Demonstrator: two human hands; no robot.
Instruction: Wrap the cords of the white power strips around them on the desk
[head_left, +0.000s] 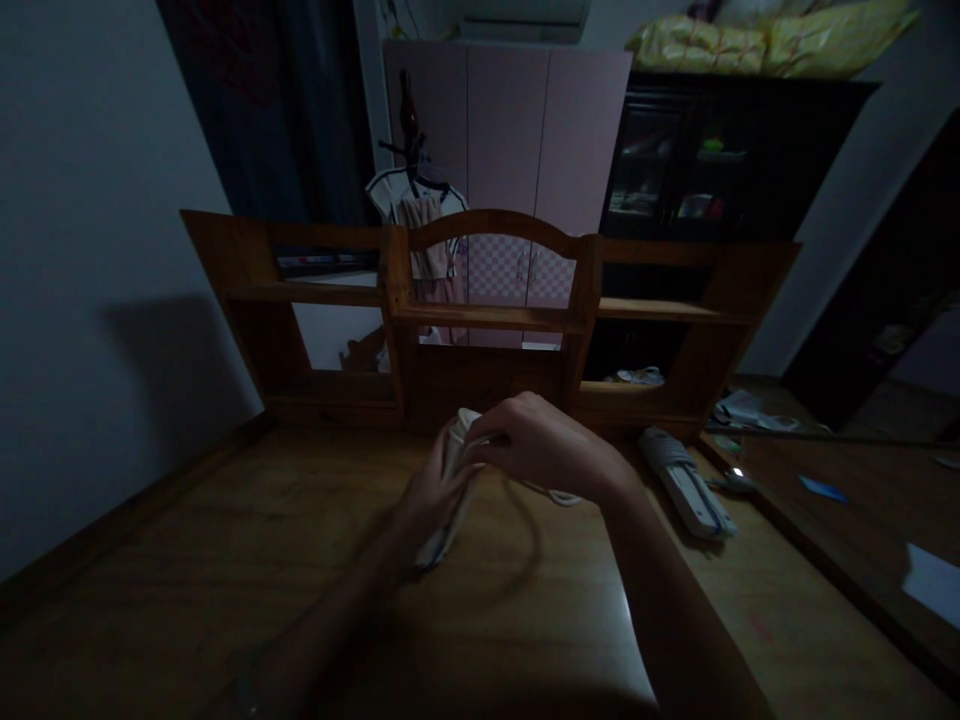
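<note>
A white power strip [437, 545] is held tilted above the wooden desk, in front of the shelf unit. My left hand [429, 493] is closed around its middle. At its upper end, my right hand [536, 440] pinches the pale cord [471, 432] against or around the strip; the fingertips partly hide it. A loose part of the cord [564, 497] lies on the desk behind my right wrist. Off to the right rests a second white power strip [694, 497], its grey cord [666, 450] wound around the far end.
A wooden shelf unit [487, 318] stands along the desk's [300, 560] far edge. A raised wooden edge runs down the right side, near a small shiny object [738, 480]. Beyond it lie a blue card [823, 488] and white paper [934, 580]. A wall borders the left.
</note>
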